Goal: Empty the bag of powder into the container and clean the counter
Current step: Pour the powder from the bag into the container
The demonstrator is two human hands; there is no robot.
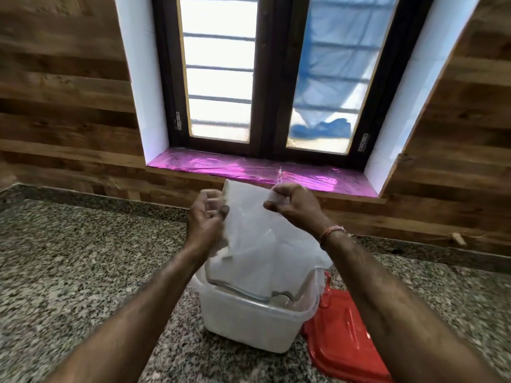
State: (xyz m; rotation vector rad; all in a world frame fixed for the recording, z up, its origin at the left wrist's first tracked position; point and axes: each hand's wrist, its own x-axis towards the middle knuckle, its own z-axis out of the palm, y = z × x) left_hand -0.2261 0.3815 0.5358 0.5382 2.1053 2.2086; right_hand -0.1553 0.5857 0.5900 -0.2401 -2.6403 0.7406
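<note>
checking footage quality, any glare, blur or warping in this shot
Head view: the left window pane is blown out white; glare streaks the pink foil sill; left hand and bag are motion-blurred; wide-angle warping bends the wall planks at the edges.

The desk [69,272] lies bare and wide to the left of the container [249,322], and its back strip along the wood-panelled wall [69,120] is open too, so a hand can pass freely there. To the right, the red lid [343,338] lies flat just beside the container and takes up that stretch, with open granite beyond it and a small wooden peg [459,239] by the wall. Above the container mouth the way is blocked by the hanging bag [254,244], held up by the left hand [206,219] and right hand [293,208].
</note>
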